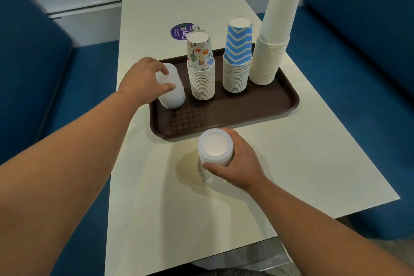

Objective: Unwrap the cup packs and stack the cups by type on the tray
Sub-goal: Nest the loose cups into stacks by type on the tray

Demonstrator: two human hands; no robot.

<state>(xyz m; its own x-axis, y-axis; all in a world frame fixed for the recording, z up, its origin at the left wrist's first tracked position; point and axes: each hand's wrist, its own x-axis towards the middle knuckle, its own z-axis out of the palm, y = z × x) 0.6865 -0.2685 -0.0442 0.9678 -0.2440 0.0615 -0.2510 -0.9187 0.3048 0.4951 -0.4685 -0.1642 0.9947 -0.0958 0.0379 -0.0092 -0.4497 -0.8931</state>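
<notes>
Your left hand curls over the top of a translucent stack of plastic cups, thumb and fingers wrapped round its upper end. That stack stands upside down on the near left corner of the brown tray, leaning a little away from you.

Your right hand grips a second translucent stack, thumb on the near side and fingers round the far side. This one stands on the table, just on your side of the tray's near rim, its flat white end facing up at you.

Just right of your left hand, on the tray, stands a patterned stack with small coloured drawings. Further right comes a blue zigzag stack, then a plain white stack, the tallest of all, at the tray's far right corner. All three stand upside down and apart from one another.

Beyond your left hand, past the tray's far rim, a round purple sticker lies on the table. Blue seats flank the table on both sides.
</notes>
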